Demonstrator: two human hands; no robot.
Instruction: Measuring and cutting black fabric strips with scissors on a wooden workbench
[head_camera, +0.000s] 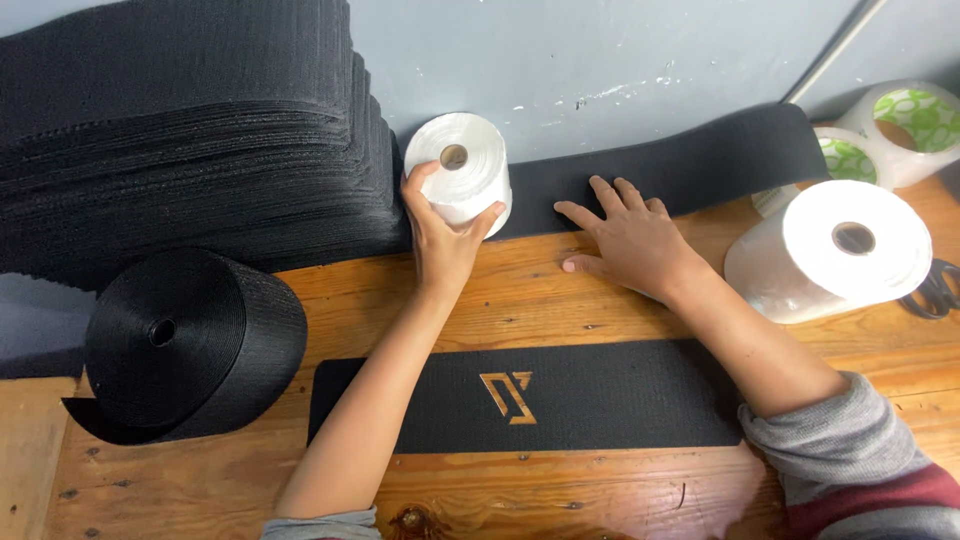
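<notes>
Left hand (442, 232): gripping the white roll (460, 180) at the desk's (600, 310) back edge.
Right hand (625, 238): lying open, fingers pressing the black strip (700, 165) beside it.

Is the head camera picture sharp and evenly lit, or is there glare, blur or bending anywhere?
Head view: sharp and evenly lit, with soft shadows under the left hand and right hand; the small white roll and big white roll look bright, nearly washed out; the stacked black strips lose detail in the dark; the table edges bend slightly.
</notes>
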